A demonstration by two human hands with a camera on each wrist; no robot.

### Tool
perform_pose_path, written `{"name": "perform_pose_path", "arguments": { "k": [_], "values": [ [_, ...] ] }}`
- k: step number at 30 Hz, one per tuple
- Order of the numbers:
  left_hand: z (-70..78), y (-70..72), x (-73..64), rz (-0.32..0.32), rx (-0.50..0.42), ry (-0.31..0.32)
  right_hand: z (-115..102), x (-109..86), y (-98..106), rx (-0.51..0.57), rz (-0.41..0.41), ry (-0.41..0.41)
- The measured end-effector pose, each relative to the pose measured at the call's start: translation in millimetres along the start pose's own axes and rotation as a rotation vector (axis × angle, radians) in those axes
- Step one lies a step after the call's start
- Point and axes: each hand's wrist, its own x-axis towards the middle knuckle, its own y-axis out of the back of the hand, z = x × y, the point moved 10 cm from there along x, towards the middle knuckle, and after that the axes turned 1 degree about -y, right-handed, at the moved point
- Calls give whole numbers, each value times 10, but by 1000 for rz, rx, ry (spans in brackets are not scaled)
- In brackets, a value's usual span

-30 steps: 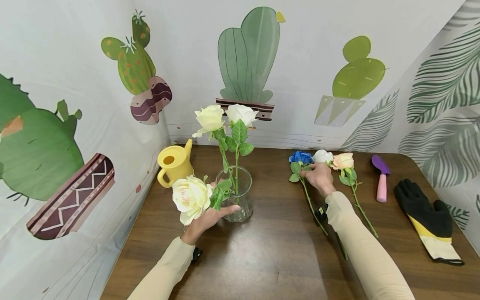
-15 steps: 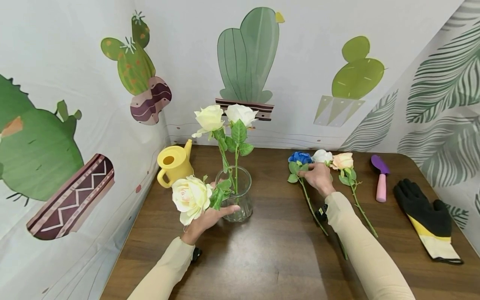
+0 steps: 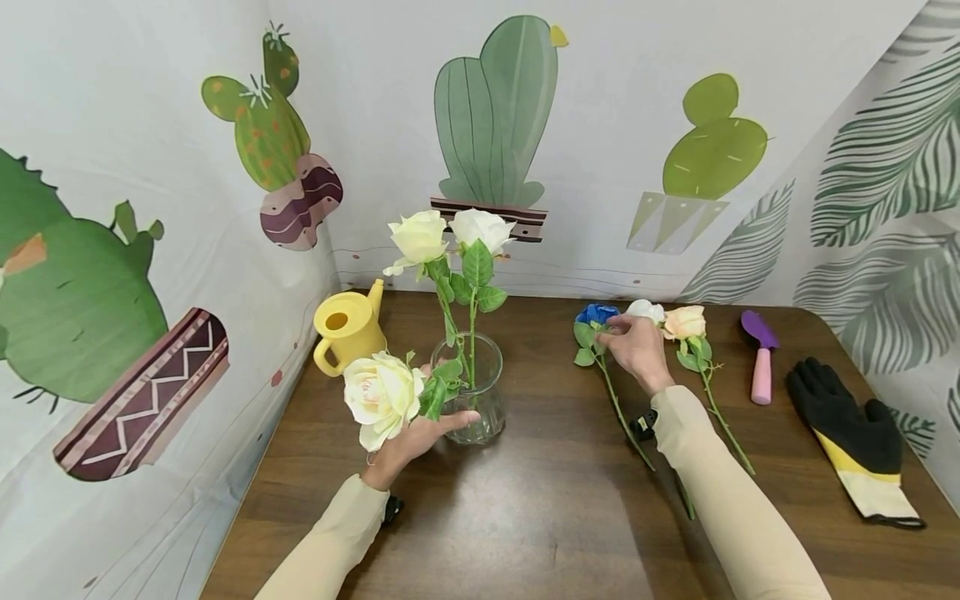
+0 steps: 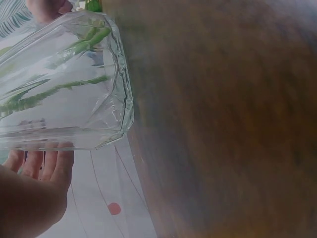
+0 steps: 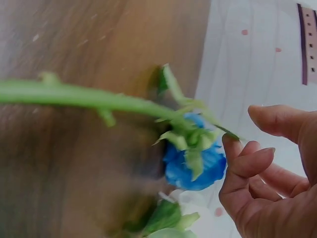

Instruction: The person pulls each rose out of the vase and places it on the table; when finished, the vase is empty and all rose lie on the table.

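In the head view my left hand [image 3: 420, 433] grips the clear glass vase [image 3: 487, 408], thumb in front. The left wrist view shows fingers [image 4: 59, 166] along the glass. The vase bears a pale yellow rose [image 3: 418, 237], a white rose [image 3: 482, 229] and a large cream rose [image 3: 382, 396] that leans left over the hand. My right hand [image 3: 637, 350] is at the blue rose [image 3: 597, 314], which lies on the table. In the right wrist view its thumb and fingers are apart, a fingertip at a leaf beside the blue bloom [image 5: 195, 166].
A white rose [image 3: 645, 311] and a peach rose [image 3: 685, 322] lie right of the blue one on the wooden table [image 3: 525, 517]. Farther right are a purple trowel [image 3: 762, 358] and a black-and-yellow glove [image 3: 855, 437]. A yellow watering can [image 3: 348, 329] stands behind the left hand.
My right hand has shifted slightly up and left over the blue rose's leaves, its fingers lifting toward the bloom. The left hand and vase have stayed in place.
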Motion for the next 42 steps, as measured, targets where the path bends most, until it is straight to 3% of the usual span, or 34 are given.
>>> {"name": "perform_pose_path", "arguments": {
  "k": [2, 4, 7, 8, 9, 11, 13, 14, 17, 19, 21, 24, 28, 29, 31, 34, 35, 39, 42],
  "values": [
    [36, 15, -3, 8, 94, -26, -59, -15, 23, 19, 4, 15],
    [117, 56, -15, 50, 248, -94, -122, -39, 39, 39, 4, 24],
    [166, 72, -11, 66, 329, -144, -247, -95, 63, 59, 11, 47],
    [146, 73, -4, 62, 253, -134, -293, -119, 71, 63, 16, 55],
    [143, 67, -1, 57, 259, -138, -341, -141, 80, 73, 22, 65],
    [61, 23, 19, 4, 81, -76, -448, -190, 95, 96, 34, 93],
    [7, -5, 18, -22, -10, -29, -551, -240, 103, 125, 36, 114],
    [6, -2, 9, -22, 21, -27, -606, -264, 107, 140, 39, 131],
    [2, -5, 0, -28, -10, -13, -765, -339, 107, 175, 34, 169],
    [49, 8, -10, -24, 146, -50, -859, -385, 93, 204, 20, 188],
    [56, 5, -9, -31, 116, -48, -948, -429, 72, 239, 4, 202],
    [118, 24, -22, -11, 357, -106, -1077, -494, 37, 288, -18, 224],
    [63, 6, -15, -28, 243, -54, -1242, -584, -8, 308, -37, 255],
    [34, -13, -9, -42, 161, -28, -1278, -607, -23, 314, -43, 259],
    [-54, -53, 0, -63, -101, 63, -1348, -647, -57, 323, -57, 270],
    [-115, -100, 8, -77, -301, 131, -1440, -696, -119, 341, -81, 284],
    [-109, -98, 15, -73, -308, 124, -1467, -709, -141, 346, -89, 290],
    [-13, -56, 41, -58, -141, 16, -1560, -732, -240, 378, -121, 300],
    [51, -38, 58, -55, -74, -59, -1631, -733, -308, 389, -135, 310]
  ]
}}
